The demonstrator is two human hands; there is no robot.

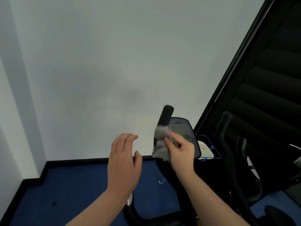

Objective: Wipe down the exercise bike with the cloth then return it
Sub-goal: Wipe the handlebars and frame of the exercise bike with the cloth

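Observation:
The black exercise bike (166, 116) stands in front of me, its left handlebar rising beside a dark console with a grey screen (180, 132). My right hand (180, 150) grips a crumpled grey cloth (160, 142) and holds it against the handlebar, at the console's left edge. My left hand (124, 162) hovers in the air to the left of the bike, fingers straight and relaxed, holding nothing. The lower frame of the bike (146, 216) curves down below my arms.
A pale wall (97, 62) fills most of the view, meeting blue carpet (73, 185) at a black skirting. A dark window frame with blinds (268, 79) stands to the right. A second black handlebar (228, 144) and a blue-edged holder (210, 149) sit right of the console.

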